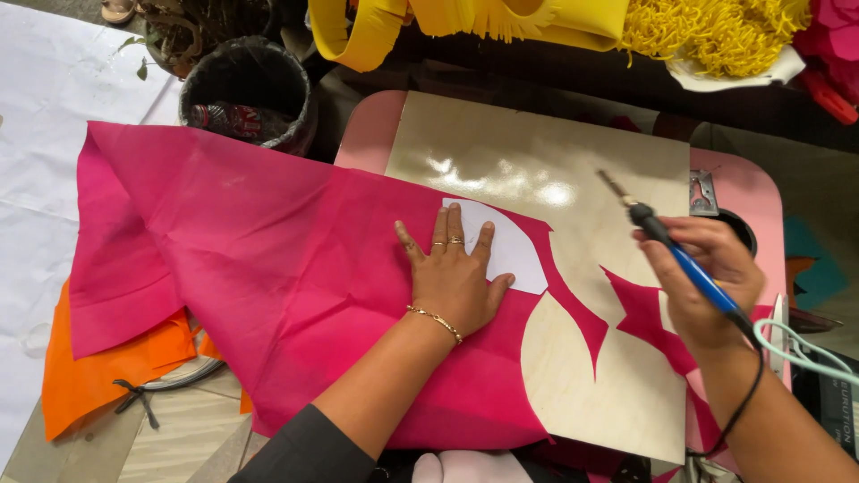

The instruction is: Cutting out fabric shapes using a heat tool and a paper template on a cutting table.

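Note:
My left hand (453,275) lies flat, fingers spread, on a large sheet of pink fabric (268,259), with its fingertips on a white paper template (516,249) that rests on the fabric. My right hand (702,279) grips a blue-handled hot cutting tool (676,253) like a pen, its metal tip raised above a pale wooden board (573,161). Petal-shaped gaps are cut out of the fabric's right edge, where the board shows through. The tool's pale green cord (796,347) trails off to the right.
The board lies on a pink table (761,201). A black pot (246,89) stands at the table's far left corner. Orange fabric (107,367) lies under the pink sheet at the left. Yellow fringed material (716,31) is piled at the back. White sheeting (45,107) covers the floor.

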